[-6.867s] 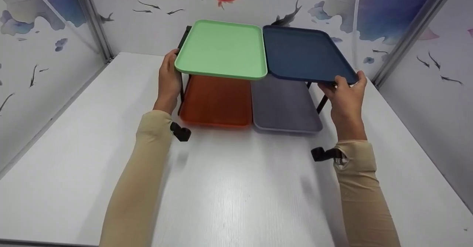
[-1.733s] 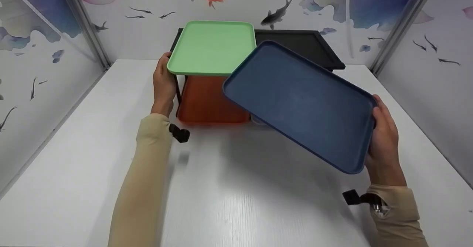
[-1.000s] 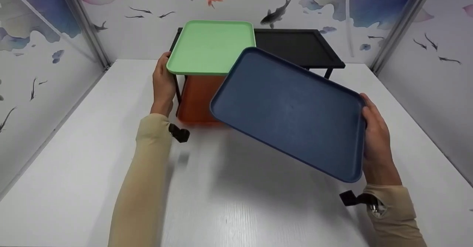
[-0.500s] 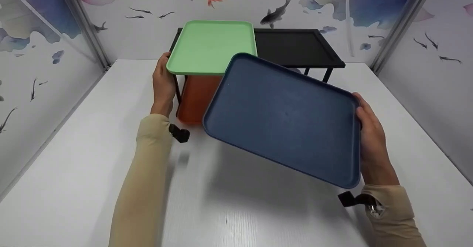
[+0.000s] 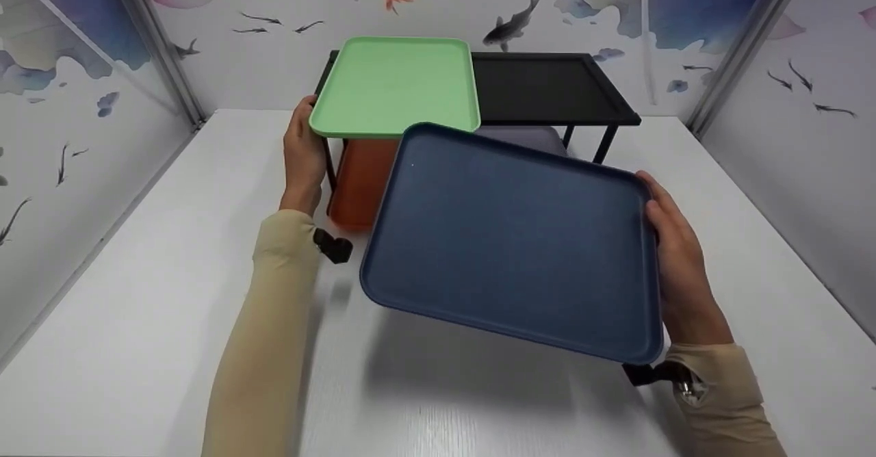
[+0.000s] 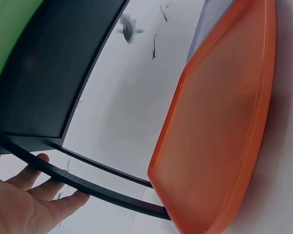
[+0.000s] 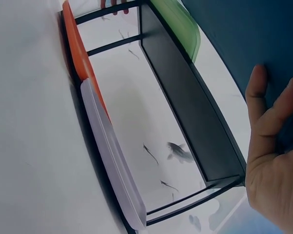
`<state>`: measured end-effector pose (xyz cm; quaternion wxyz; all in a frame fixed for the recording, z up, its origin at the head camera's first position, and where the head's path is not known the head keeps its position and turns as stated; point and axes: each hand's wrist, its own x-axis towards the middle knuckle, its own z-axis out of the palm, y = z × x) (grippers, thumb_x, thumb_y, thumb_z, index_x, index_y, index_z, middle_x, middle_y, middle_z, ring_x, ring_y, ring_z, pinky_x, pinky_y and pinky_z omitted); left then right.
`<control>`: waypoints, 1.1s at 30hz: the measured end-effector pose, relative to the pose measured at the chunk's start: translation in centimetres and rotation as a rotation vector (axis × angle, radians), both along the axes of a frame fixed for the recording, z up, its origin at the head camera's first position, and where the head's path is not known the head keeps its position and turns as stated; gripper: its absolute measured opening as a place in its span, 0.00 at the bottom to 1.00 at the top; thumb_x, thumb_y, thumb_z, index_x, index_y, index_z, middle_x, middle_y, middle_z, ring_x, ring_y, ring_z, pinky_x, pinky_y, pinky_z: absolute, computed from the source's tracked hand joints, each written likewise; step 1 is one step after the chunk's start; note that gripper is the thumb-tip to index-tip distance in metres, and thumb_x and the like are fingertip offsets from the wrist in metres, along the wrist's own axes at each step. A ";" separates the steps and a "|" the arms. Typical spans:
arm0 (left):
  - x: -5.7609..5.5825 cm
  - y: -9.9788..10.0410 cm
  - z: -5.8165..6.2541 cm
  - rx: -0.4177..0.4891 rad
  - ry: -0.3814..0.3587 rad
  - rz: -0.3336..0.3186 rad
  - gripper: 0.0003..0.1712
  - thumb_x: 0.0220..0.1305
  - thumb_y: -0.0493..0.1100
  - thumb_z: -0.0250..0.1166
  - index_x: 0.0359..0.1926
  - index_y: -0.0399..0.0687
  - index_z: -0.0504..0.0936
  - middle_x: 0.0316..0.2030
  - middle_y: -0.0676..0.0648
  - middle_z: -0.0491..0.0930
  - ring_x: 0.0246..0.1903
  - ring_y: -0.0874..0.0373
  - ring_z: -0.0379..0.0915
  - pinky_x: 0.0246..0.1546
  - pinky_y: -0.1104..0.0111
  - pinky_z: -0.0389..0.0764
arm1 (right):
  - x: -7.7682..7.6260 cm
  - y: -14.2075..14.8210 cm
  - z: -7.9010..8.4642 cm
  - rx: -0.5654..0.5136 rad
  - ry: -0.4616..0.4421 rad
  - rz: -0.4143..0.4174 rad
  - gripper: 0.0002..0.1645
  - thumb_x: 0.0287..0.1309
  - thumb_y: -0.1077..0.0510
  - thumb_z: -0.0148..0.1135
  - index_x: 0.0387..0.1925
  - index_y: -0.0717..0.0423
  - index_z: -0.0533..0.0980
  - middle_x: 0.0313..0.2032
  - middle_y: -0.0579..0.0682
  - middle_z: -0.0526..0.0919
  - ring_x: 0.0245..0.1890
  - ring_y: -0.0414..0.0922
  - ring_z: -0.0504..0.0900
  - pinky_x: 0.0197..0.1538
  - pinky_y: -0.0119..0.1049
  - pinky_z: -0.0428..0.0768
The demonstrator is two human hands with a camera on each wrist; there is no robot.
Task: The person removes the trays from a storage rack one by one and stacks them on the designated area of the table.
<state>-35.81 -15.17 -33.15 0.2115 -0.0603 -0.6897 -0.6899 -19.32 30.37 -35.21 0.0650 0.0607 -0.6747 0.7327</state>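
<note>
R hand (image 5: 679, 258) pinched navy tray (image 5: 513, 245) by edge, tilted above tbl (image 5: 150, 272); L hand (image 5: 303, 156) gripped blk rack (image 5: 547, 87) at 1 side.

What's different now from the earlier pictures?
The dark-blue rectangular plastic-looking tray has moved from over the right half of the black rack toward the person and slightly left, now tilted in the right hand, which held it before. The green rectangular tray, orange rectangular tray and lavender rectangular tray stayed put, as did the left hand.
</note>
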 end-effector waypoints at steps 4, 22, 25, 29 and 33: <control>0.1 0.0 0.0 -0.031 -0.012 -0.002 0.30 0.83 0.58 0.38 0.74 0.50 0.67 0.65 0.47 0.72 0.67 0.62 0.64 0.70 0.69 0.64 | -0.1 -0.4 -0.2 -0.014 -0.004 0.039 0.31 0.82 0.44 0.39 0.81 0.36 0.54 0.82 0.43 0.39 0.81 0.41 0.37 0.81 0.44 0.35; 0.5 0.1 0.5 -0.026 -0.031 -0.010 0.29 0.84 0.54 0.39 0.75 0.47 0.65 0.67 0.45 0.71 0.68 0.60 0.63 0.71 0.69 0.63 | -0.4 -1.2 -1.1 0.020 -0.036 0.108 0.32 0.81 0.42 0.42 0.80 0.36 0.54 0.82 0.46 0.42 0.81 0.44 0.41 0.80 0.46 0.43; 0.1 0.0 0.2 -0.026 -0.035 -0.003 0.29 0.84 0.55 0.38 0.75 0.48 0.65 0.69 0.44 0.70 0.69 0.60 0.62 0.71 0.68 0.63 | -0.4 -1.2 -1.2 0.040 -0.041 0.106 0.32 0.81 0.42 0.43 0.80 0.36 0.55 0.82 0.46 0.43 0.81 0.45 0.41 0.79 0.44 0.45; 0.0 0.0 0.0 -0.023 -0.017 0.002 0.29 0.84 0.58 0.39 0.73 0.50 0.68 0.65 0.46 0.72 0.65 0.61 0.64 0.69 0.68 0.65 | -0.6 -1.3 -1.4 0.049 -0.043 0.118 0.33 0.80 0.40 0.42 0.81 0.37 0.54 0.82 0.47 0.43 0.81 0.45 0.42 0.78 0.40 0.49; 0.2 0.1 0.2 -0.011 -0.019 -0.008 0.30 0.83 0.59 0.38 0.72 0.52 0.69 0.64 0.48 0.73 0.65 0.62 0.64 0.69 0.69 0.64 | -0.8 -1.3 -1.7 0.048 -0.043 0.135 0.34 0.80 0.40 0.42 0.81 0.38 0.53 0.82 0.48 0.44 0.80 0.45 0.44 0.73 0.34 0.56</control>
